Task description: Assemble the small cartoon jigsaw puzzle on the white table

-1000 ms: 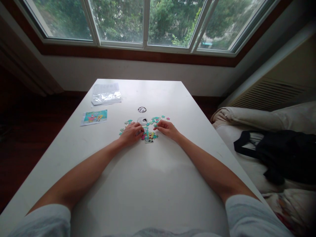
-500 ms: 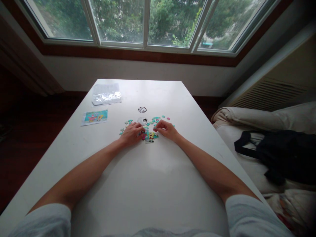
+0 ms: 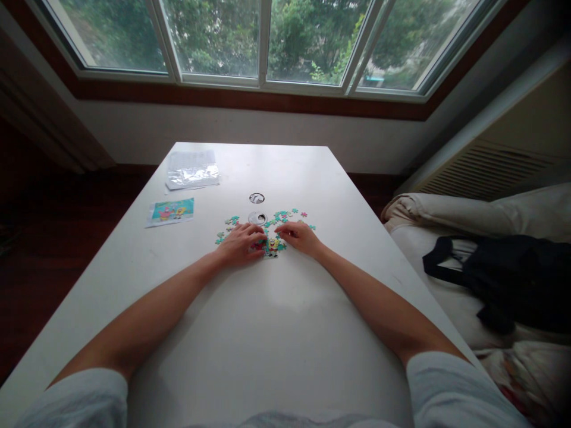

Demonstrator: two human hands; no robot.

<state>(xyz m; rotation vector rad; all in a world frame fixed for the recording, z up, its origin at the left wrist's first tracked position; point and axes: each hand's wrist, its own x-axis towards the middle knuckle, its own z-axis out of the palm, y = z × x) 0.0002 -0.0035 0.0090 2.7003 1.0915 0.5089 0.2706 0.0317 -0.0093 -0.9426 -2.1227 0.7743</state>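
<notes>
Centrally in the head view, between the left and right edges of the table [image 3: 276, 333] and nearer its far edge, lies the partly joined puzzle [image 3: 273, 244]. The left hand [image 3: 241, 244] rests over its left side, fingers bent; whether they grip a piece cannot be told. The right hand [image 3: 300, 236] stands just right of and beyond it, thumb and forefinger drawn together; a piece between them cannot be made out. Loose pieces [image 3: 282, 214] lie beyond the hands, toward the far edge, with two round discs [image 3: 257, 198] near them. A picture card [image 3: 172, 211] lies by the left edge; a plastic sleeve [image 3: 193, 170] occupies the far left corner.
</notes>
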